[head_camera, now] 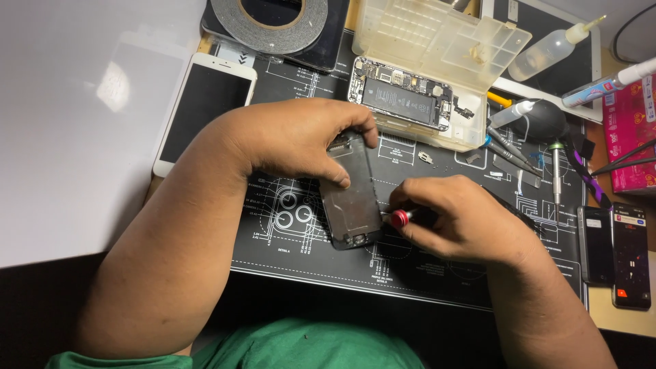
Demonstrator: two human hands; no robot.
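My left hand presses down on a dark phone screen panel lying back-up on the black repair mat, with thumb and fingers gripping its upper part. My right hand holds a small screwdriver with a red collar, its tip at the panel's lower right edge. An opened phone body, battery and boards showing, lies just beyond my hands.
A white phone lies at left beside a white sheet. A tape roll sits at the back, with a clear parts box, squeeze bottle, dust blower and several screwdrivers. Two dark phones lie at right.
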